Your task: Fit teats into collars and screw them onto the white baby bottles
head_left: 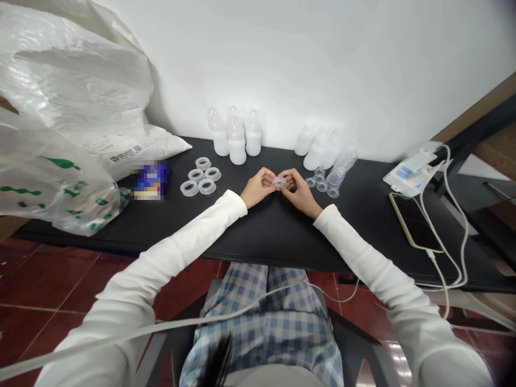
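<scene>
A translucent bottle collar ring (279, 183) is held above the black table between my two hands. My left hand (258, 188) pinches its left side with thumb and fingers, and my right hand (299, 192) grips the right side. Whether a nipple sits inside the ring I cannot tell. To the left lie several matching collar rings (207, 186). Several clear nipples (321, 186) rest just right of my right hand. Behind my hands, several baby bottles with clear domed caps (237, 145) stand upright. White bottle bodies (316, 153) and clear caps (341, 169) are grouped at the back right.
A large white plastic bag (72, 70) and a green-printed bag (60, 183) crowd the left end, beside a blurred blue packet (153, 180). On the right lie a phone (415, 221) and a white cable (445, 263). Another cable (226, 315) crosses my lap. The wall closes off the back.
</scene>
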A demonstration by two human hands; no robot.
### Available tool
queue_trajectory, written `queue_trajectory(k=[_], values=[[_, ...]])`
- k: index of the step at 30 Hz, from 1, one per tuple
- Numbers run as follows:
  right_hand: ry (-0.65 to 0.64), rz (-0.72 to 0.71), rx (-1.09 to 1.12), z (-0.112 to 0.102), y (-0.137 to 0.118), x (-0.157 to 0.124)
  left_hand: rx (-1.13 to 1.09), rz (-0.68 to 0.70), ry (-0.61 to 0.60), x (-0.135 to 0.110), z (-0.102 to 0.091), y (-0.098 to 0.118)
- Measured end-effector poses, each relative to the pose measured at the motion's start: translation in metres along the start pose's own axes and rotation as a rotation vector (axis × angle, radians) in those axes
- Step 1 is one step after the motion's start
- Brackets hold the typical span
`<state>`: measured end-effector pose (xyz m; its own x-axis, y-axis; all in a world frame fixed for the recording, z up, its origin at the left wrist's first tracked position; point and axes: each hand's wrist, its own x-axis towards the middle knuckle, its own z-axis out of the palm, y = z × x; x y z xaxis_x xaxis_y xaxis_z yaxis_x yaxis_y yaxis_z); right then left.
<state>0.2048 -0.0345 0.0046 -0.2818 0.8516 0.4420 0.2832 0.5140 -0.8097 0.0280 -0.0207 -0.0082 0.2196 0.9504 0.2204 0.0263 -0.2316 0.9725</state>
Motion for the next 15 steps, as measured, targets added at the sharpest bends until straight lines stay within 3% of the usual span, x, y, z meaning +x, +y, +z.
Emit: queue_trajectory(k=[6, 15], values=[[0.01, 0.007, -0.014, 0.002, -0.0026, -0.0017, 0.041, 0.01, 0.011, -0.0014, 0.0011, 0.005], [0.074, 0.052, -0.009, 0.0009, -0.0062, -0.0022, -0.08, 0.018, -0.141, 0.0017, -0.0018, 0.0007]])
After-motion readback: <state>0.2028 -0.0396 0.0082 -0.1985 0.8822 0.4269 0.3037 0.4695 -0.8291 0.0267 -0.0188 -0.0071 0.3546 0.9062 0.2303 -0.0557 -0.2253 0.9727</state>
